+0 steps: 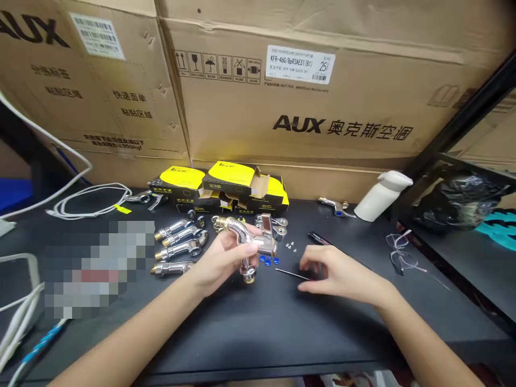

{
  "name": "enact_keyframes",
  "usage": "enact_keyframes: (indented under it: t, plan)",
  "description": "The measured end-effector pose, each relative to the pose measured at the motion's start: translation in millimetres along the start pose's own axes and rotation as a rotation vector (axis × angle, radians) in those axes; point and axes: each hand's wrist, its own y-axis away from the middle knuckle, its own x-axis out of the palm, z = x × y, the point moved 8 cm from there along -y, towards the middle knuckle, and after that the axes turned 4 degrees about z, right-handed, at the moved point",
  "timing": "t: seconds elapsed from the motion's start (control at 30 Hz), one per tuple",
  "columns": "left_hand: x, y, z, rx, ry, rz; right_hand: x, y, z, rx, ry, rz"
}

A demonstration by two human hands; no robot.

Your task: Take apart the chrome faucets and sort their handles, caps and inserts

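A chrome faucet body [264, 244] with brass-coloured threads is held up over the black table by my left hand [221, 258], its fingers wrapped round the middle. My right hand [334, 274] is low over the table, thumb and fingers apart, around the handle end of a thin screwdriver [292, 274]; whether they touch it is unclear. Between the hands lie several blue round caps [267, 263] and several small screws [291, 246]. Chrome handles [279, 227] lie behind the held faucet. Several more chrome faucet bodies [179, 249] are lined up left of my left hand.
Yellow-and-black boxes [231, 177] are stacked at the back against large cardboard cartons [322, 118]. A white bottle [379, 199], glasses [403, 259] and a black pen-like object [322, 239] are to the right. White cables [91, 199] lie left. One chrome faucet [336, 206] sits at the back.
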Motion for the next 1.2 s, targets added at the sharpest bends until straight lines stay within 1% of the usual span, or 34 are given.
enact_keyframes:
  t: [0.07,0.2,0.27,0.37,0.43,0.47,0.53,0.6,0.67,0.73,0.8,0.97,1.2]
  plan:
    - [2.9,2,0,0.0,0.026,0.045,5,5,-8,0.037,0.02,0.077]
    - [8.2,6,3,-0.037,0.041,0.103,15,7,-19,0.054,0.036,0.133]
    - [10.9,7,3,-0.044,0.038,0.117,16,6,-18,0.052,0.027,0.138]
    - [15.7,8,3,-0.049,0.036,0.144,10,8,-5,0.037,-0.073,0.117]
    - [18.7,8,4,-0.054,0.036,0.165,1,10,6,0.024,-0.215,0.039]
    - [20.0,7,4,-0.055,0.039,0.176,-6,12,11,0.016,-0.286,-0.035]
    - [21.8,6,4,-0.043,0.055,0.192,-20,18,16,0.001,-0.385,-0.228]
    - [21.9,5,2,-0.019,0.078,0.189,-31,25,20,-0.055,-0.422,-0.408]
    - [22.1,4,1,0.002,0.094,0.187,-36,30,26,-0.163,-0.414,-0.508]
    - [23.2,4,1,0.01,0.093,0.2,-36,33,34,-0.27,-0.378,-0.539]
    - [23.4,5,2,0.013,0.086,0.208,-34,32,38,-0.319,-0.334,-0.529]
    - [19.5,5,3,0.006,0.048,0.179,-33,33,42,-0.339,-0.307,-0.534]
    - [20.1,5,1,0.013,0.04,0.181,-32,35,47,-0.351,-0.322,-0.52]
